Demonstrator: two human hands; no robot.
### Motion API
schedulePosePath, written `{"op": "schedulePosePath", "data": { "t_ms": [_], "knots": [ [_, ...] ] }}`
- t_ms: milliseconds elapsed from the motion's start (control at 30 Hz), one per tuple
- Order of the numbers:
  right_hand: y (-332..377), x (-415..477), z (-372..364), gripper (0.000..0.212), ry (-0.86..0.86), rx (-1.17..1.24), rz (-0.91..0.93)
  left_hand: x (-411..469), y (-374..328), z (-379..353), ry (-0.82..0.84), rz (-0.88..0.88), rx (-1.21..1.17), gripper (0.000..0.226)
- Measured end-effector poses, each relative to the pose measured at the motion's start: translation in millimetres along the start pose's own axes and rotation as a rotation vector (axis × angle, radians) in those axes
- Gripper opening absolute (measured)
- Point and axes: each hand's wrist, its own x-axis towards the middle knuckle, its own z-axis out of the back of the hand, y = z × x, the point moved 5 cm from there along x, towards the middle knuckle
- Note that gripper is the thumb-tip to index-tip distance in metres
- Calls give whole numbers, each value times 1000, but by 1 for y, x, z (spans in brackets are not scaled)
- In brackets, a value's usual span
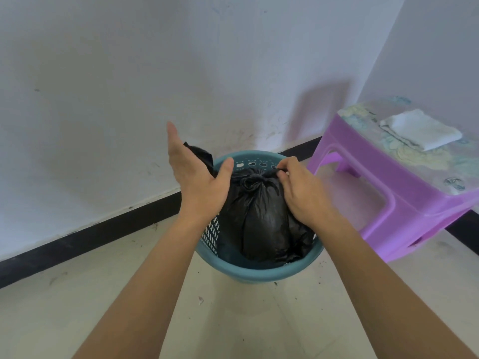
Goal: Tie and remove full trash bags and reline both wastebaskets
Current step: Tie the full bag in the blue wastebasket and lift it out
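A teal perforated wastebasket (259, 272) stands on the floor by the wall. Inside it sits a full black trash bag (259, 218), its top gathered into a knot. My right hand (303, 193) pinches one black end of the bag just right of the knot. My left hand (197, 174) is held flat and spread at the basket's left rim, fingers pointing up, thumb near the knot. Another black flap of the bag sticks up behind that hand. Whether the left hand touches the flap is hidden.
A purple plastic stool (383, 193) stands close to the right of the basket, with a folded white cloth (420, 130) on its patterned top. A white wall with a black baseboard (103, 229) runs behind. The tiled floor (233, 320) carries scattered specks of dirt.
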Motion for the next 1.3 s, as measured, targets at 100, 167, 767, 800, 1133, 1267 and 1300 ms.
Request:
{"op": "schedulePosePath", "data": {
  "t_ms": [100, 167, 767, 800, 1133, 1267, 1300],
  "knots": [
    [-7, -3, -9, 5, 13, 103, -59, -5, 14, -14, 353, -81, 250, 105],
    [-9, -4, -13, 6, 27, 144, -80, -14, 29, -27, 592, 49, 178, 110],
    [168, 103, 236, 3, 156, 228, -180, 132, -237, 102, 552, 432, 46, 67],
    [190, 112, 263, 4, 152, 238, -180, 147, -267, 119, 550, 419, 56, 66],
    [432, 174, 550, 45, 108, 301, -173, 261, -569, 309, 453, 309, 96, 61],
    [486, 163, 598, 52, -25, 236, -134, 249, -619, 353, 439, 356, 91, 60],
    [493, 158, 606, 53, -58, 232, -123, 242, -627, 359, 426, 357, 84, 60]
  ]
}}
